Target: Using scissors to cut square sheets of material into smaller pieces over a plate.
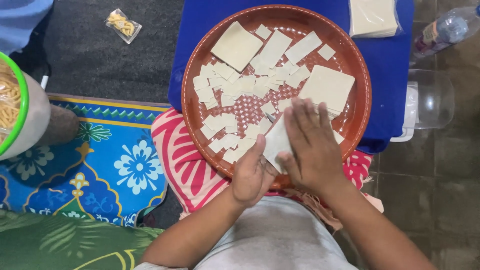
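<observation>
A round brown perforated tray (350, 60) rests on a blue cloth and holds several pale dough squares and small cut pieces (235, 90). My left hand (252, 175) grips the near edge of a pale dough sheet (277, 142) at the tray's front rim. My right hand (310, 145) lies flat over the same sheet, fingers spread and pointing away from me. Two larger uncut squares lie in the tray, one at the far left (236, 46) and one at the right (327, 87).
A stack of dough sheets in clear wrap (372, 17) sits on the blue cloth (390, 65). A plastic bottle (445, 30) and a clear container (430, 100) lie to the right. A green-rimmed bowl of fried strips (12, 105) stands at left on a patterned mat (115, 165).
</observation>
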